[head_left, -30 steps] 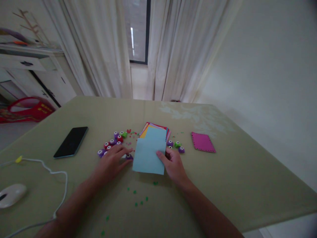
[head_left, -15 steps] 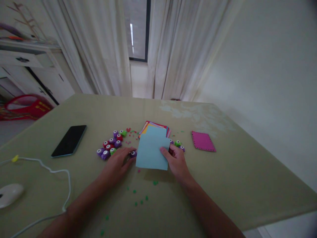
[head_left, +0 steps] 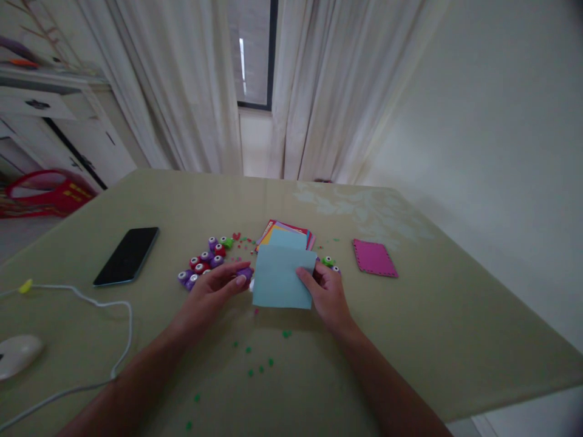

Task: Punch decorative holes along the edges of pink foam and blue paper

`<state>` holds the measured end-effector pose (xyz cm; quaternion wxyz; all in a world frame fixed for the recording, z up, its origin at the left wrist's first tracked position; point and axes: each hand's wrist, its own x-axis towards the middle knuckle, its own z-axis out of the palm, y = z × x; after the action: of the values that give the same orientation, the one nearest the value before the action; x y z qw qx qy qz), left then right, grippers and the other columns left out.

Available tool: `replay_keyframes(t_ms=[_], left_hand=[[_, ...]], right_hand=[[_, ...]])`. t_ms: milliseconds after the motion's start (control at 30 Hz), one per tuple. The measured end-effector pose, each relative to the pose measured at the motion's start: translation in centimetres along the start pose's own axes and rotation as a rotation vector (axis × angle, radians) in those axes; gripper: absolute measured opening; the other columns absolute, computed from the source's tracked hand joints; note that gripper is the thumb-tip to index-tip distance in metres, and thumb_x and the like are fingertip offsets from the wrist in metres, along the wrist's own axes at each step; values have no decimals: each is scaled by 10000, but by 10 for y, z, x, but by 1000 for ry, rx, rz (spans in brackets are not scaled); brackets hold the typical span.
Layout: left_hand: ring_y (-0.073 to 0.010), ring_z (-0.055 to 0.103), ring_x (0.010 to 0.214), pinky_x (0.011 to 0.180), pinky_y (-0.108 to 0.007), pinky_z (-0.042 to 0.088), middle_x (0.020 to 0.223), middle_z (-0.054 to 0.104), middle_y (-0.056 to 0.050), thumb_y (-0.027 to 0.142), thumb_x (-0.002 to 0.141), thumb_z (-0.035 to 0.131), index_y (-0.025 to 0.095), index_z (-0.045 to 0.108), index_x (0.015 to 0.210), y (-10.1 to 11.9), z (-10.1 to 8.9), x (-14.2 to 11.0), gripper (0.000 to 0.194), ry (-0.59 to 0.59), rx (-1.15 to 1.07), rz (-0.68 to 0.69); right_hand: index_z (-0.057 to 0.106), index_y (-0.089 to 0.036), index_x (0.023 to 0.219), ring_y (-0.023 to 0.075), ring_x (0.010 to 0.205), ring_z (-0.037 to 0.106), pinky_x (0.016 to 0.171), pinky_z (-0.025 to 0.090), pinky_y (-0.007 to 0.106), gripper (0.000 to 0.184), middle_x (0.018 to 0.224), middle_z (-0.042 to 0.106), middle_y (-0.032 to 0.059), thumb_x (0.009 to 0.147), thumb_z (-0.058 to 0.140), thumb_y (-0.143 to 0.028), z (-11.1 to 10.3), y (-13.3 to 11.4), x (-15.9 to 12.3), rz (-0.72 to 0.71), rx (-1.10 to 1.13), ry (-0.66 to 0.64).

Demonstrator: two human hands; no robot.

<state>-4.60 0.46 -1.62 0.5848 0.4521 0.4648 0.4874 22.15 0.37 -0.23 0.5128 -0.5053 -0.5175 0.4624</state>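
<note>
My left hand (head_left: 212, 292) pinches a small purple paper punch (head_left: 245, 274) between thumb and fingers, right beside the left edge of a light blue sheet of paper (head_left: 281, 280). My right hand (head_left: 328, 296) grips that sheet at its right side, thumb on top. Behind the sheet lies a fanned stack of coloured paper (head_left: 265, 238), partly covered by it. Several purple, red and green punches (head_left: 204, 257) cluster just beyond my left hand. More punches (head_left: 328, 261) stand behind my right hand, which partly hides them.
Green confetti bits (head_left: 261, 369) are scattered on the table (head_left: 432, 340) in front of me. A magenta square (head_left: 374, 258) with a notched edge lies at the right. On the left are a black phone (head_left: 127, 256), a white cable (head_left: 130, 331) and a white mouse (head_left: 20, 356).
My left hand has picked up the purple punch from the table and turned it beside the sheet. My right hand has shifted the blue sheet slightly right and up.
</note>
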Motion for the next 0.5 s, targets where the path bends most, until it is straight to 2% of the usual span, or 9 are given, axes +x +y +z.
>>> replay_keyframes(t_ms=[100,200,333,500], left_hand=[[-284,788,1023,917,-419,654,1255,805,-133,546,810,923,234,764,1345,2,1,-3,639,-61,-60,-19],[-303,791,1028,907,-433,659,1266,797,-141,558,832,901,218,794,1280,4,2,-5,572,-122,-69,-43],[-325,779,1094,930,-432,650,1243,804,-133,556,847,891,216,798,1255,6,2,-6,540,-149,-61,-47],[-295,773,1081,927,-398,641,1241,804,-126,543,864,882,220,791,1245,5,0,-7,508,-165,-62,-36]], right_hand=[[785,-180,929,177,662,576,584,466,272,386,798,701,41,879,776,-563,-1,0,0,-32,-27,7],[765,-182,881,163,647,537,578,432,262,368,751,659,21,886,770,-549,-2,0,-1,-62,-55,6],[746,-177,879,155,641,513,574,411,259,372,739,631,10,897,758,-548,-2,0,-1,-60,-65,2],[746,-170,890,152,652,505,586,401,260,354,744,620,8,910,755,-523,-3,-1,-1,-71,-95,23]])
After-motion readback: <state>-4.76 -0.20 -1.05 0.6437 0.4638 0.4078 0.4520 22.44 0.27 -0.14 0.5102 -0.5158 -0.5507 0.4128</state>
